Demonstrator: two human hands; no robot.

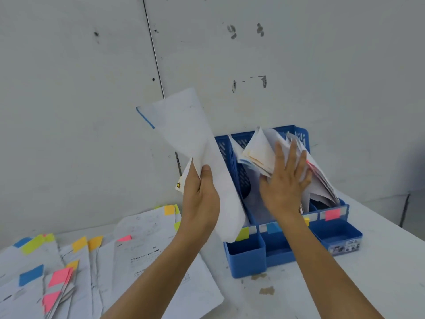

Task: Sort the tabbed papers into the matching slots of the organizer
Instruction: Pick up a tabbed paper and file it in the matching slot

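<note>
The left hand (200,196) grips the lower end of a blue-tabbed sheet (190,134), thumb on its face and fingers curled behind, and holds it upright at centre frame, just left of the blue organizer (243,256). The right hand (285,178) lies flat with fingers straight and spread, pressing the filed papers (259,146) over towards the right.

To do this well, the sheet should go down into the slot behind the blue label (272,227), second from the left in the row. The right hand should hold the gap wide until the bottom edge is past the divider. The sheet bows in the grip, so lowering it edge-first and straight should stop it buckling.

The leaning filed papers crowd the slot mouths and are the main obstruction. The right forearm also partly covers the labels. Loose tabbed papers (142,256) lie spread on the table (379,261) at lower left, not yet sorted.
</note>
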